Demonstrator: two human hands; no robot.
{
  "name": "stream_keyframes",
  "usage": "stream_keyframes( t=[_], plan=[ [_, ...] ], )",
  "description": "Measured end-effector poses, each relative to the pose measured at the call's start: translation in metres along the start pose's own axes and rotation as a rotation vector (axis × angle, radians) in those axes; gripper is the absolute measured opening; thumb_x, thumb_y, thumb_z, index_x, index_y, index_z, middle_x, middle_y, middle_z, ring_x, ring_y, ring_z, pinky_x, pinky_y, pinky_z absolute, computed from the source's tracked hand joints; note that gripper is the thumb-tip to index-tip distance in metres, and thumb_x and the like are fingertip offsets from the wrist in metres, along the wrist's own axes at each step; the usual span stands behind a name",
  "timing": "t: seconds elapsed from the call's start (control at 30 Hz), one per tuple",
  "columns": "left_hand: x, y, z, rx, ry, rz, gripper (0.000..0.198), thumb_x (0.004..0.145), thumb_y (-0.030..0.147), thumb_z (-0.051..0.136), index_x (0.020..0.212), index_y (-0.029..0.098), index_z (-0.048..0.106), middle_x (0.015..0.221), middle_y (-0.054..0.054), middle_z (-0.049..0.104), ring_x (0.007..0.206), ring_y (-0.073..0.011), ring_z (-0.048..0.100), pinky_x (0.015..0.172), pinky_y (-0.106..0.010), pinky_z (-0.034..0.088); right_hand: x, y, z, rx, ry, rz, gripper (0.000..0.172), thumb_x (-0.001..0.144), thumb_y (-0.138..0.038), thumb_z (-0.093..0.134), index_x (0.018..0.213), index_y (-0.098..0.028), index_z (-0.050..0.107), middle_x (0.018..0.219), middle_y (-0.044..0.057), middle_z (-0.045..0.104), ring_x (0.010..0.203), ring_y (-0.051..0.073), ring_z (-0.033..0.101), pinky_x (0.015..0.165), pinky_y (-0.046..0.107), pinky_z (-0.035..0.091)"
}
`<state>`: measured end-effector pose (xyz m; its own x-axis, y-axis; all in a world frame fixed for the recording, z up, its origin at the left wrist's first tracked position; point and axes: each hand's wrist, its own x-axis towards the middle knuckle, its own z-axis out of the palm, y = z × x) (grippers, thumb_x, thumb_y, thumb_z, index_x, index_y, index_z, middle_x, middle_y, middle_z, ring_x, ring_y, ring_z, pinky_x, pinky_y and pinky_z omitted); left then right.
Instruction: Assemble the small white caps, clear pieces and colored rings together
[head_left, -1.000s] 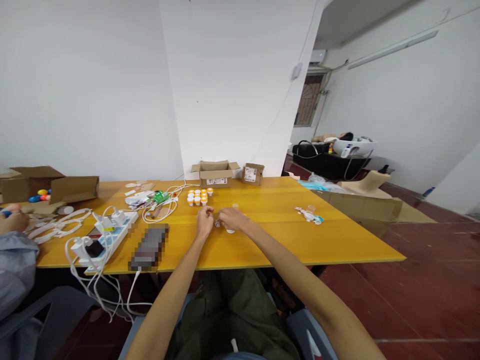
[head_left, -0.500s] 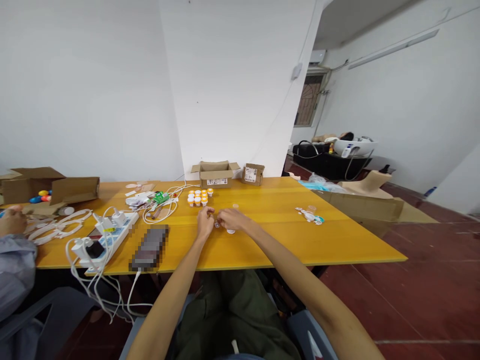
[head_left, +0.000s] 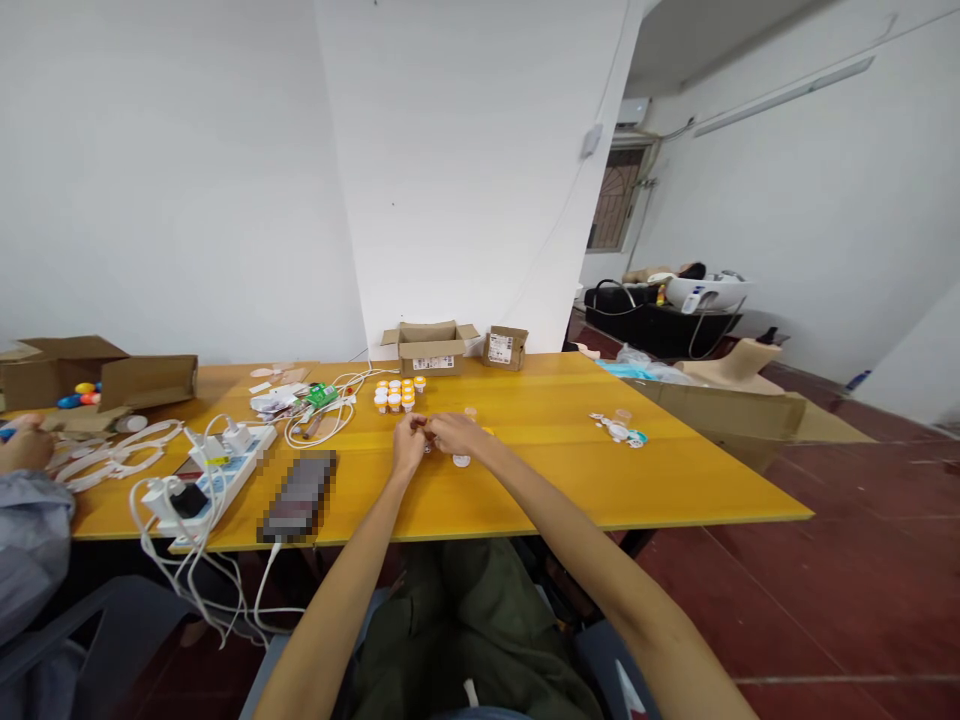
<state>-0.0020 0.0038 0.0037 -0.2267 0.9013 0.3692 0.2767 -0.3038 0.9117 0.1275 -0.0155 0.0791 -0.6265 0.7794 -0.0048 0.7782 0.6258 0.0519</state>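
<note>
Small pale part, shape & mat'l unclear [head_left: 427, 448], sits approx. 12 o'clock from wearer, at fingertips betw. L hand [head_left: 409, 443] and R hand [head_left: 452, 434]; neither clearly nearer, long axis n/d. Both hands narrow, fingers bent, tips close tog.; actual grip hidden, can't tell. White flat round disc [head_left: 461, 461] at 4 o'clock from tips, near R hand. White-and-orange plastic jars [head_left: 395, 402] grouped at 11 o'clock on yellow wood-grain table [head_left: 570, 465].

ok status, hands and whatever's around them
Left hand and right hand close together, grip unclear. Small pale piece between them, mostly hidden. White round piece near right hand. White-and-orange cylinders grouped just beyond.
</note>
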Motion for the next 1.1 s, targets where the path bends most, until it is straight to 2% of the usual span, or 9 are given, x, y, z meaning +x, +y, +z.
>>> stream_keyframes(
  t=[0.23,0.4,0.6,0.93,1.1],
  plan=[
    [0.003,-0.004,0.0,0.049,-0.006,-0.01,0.029,0.062,0.002,0.049,0.075,0.02,0.067,0.082,-0.003,0.074,0.08,-0.0191,0.068,0.081,-0.032,0.056,-0.004,0.01,-0.003,0.011,0.01,0.039,0.03,0.089,-0.016,0.052,0.106,-0.022,0.076,0.113,0.012,0.075,0.104,0.026,0.07,0.077,0.029,0.049],
    [0.004,-0.01,0.001,0.084,0.004,0.04,0.029,0.063,0.001,0.051,0.076,0.021,0.067,0.082,-0.002,0.073,0.083,-0.0191,0.068,0.085,-0.033,0.056,-0.003,0.019,0.0,0.043,-0.014,0.058,0.027,0.085,-0.017,0.058,0.101,-0.023,0.078,0.107,0.011,0.077,0.099,0.026,0.071,0.077,0.03,0.05],
    [0.003,-0.011,0.003,0.103,0.012,0.076,0.03,0.064,-0.001,0.051,0.076,0.021,0.067,0.083,-0.002,0.073,0.086,-0.019,0.068,0.088,-0.034,0.055,-0.004,0.022,0.001,0.065,-0.069,0.047,0.031,0.083,-0.016,0.058,0.106,-0.023,0.078,0.103,0.01,0.078,0.1,0.025,0.071,0.082,0.029,0.049],
    [0.002,-0.008,0.004,0.116,-0.004,0.083,0.028,0.066,-0.003,0.053,0.074,0.021,0.067,0.082,-0.001,0.072,0.087,-0.0197,0.067,0.089,-0.036,0.053,-0.009,0.038,0.011,0.084,-0.007,0.061,0.026,0.084,-0.012,0.055,0.092,-0.021,0.079,0.094,0.01,0.078,0.091,0.024,0.071,0.073,0.026,0.05],
    [0.0,-0.005,0.004,0.115,-0.03,0.09,0.03,0.065,-0.004,0.051,0.072,0.021,0.066,0.082,-0.002,0.071,0.089,-0.0204,0.066,0.091,-0.037,0.052,-0.019,0.048,0.011,0.119,-0.01,0.091,0.025,0.083,-0.01,0.056,0.093,-0.018,0.077,0.103,0.012,0.075,0.093,0.024,0.07,0.071,0.025,0.049]
  ],
)
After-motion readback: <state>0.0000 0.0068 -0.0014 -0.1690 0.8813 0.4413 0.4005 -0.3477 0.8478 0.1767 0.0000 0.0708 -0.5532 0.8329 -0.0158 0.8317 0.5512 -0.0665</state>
